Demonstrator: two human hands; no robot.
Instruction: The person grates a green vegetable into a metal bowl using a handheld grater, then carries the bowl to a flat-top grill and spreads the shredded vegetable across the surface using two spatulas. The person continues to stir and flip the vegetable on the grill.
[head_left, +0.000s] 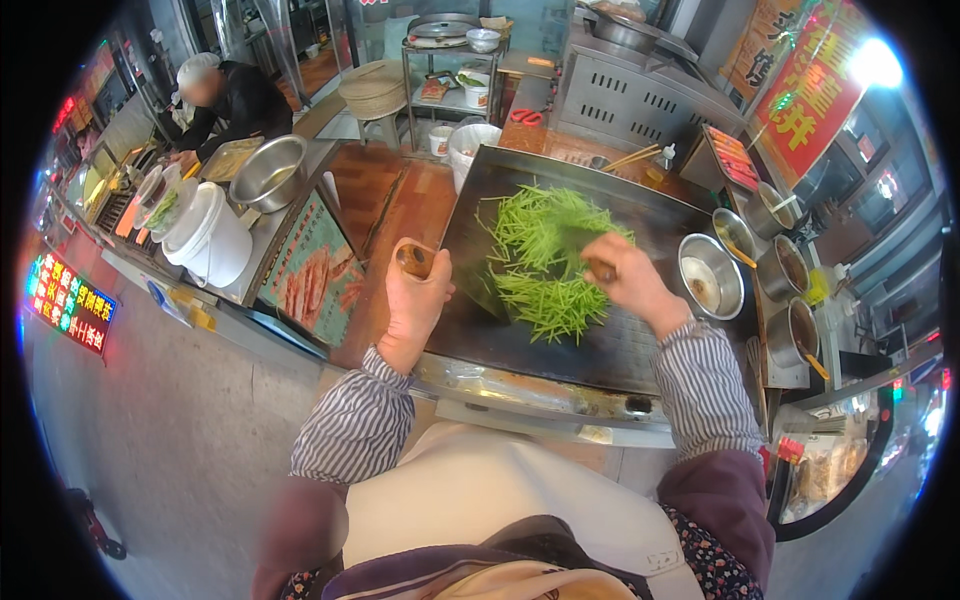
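Strips of a green vegetable (551, 300) lie in a loose heap on a dark flat griddle (480, 360) before me. My left hand (418, 300), at the griddle's left edge, is closed around a wooden handle (415, 260); a dark, blurred blade seems to reach from it to the heap's left side. My right hand (634, 274) is over the right side of the heap, its fingers around another wooden handle (602, 271). The tool on that handle is blurred by motion among the strips, so its shape cannot be told.
A steel bowl with white contents (711, 276) stands at the griddle's right, beside several steel pots (780, 268) with ladles. Chopsticks (631, 157) and red-handled scissors (526, 117) lie behind. On the left counter are a white bucket (217, 240) and a steel basin (270, 176); a person (240, 97) works there.
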